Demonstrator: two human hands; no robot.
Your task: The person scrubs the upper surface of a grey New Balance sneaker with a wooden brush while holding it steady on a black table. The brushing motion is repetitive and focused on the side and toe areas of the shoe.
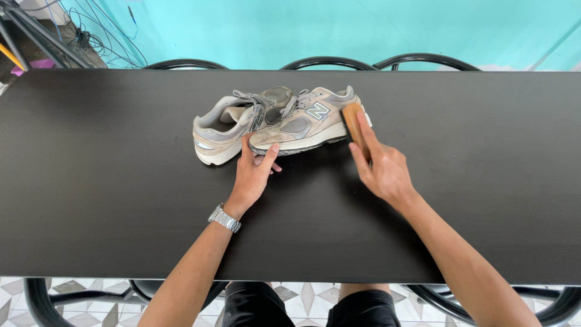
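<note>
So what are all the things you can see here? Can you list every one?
sneakers: two, grey and beige, side by side on the middle of the table, lying overlapped
brush: one, brown wood, at the heel end of the nearer sneaker
table: one, black, fills most of the view
chairs: three black curved backs past the far edge, more black frames at the near edge
wall: one, turquoise, behind the table
cables: a dark tangle, top left corner
floor tiles: white and grey pattern, under the table
wristwatch: one, silver, on the left wrist
left hand: touches the toe end of the nearer sneaker
right hand: holds the brush
</note>
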